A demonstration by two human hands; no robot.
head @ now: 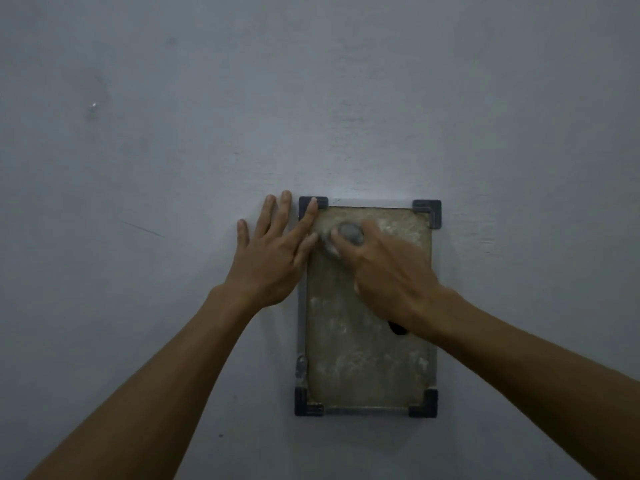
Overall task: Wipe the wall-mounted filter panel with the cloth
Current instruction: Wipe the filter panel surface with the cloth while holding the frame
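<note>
Head view: grey wall [173, 98] fills the frame, with the dusty panel [367, 348] mounted on it right of centre, dark brackets at its corners. Left hand [273, 251] lies flat, fingers spread, across the panel's upper left edge and the wall. Right hand [388, 268] presses the upper panel, its grip bunched around a small grey cloth [349, 233].

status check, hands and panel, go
Left hand flat on wall, fingertips at panel's top-left corner. Right hand grips cloth, pressing filter panel near top. Panel dusty below. Nothing in the way.
</note>
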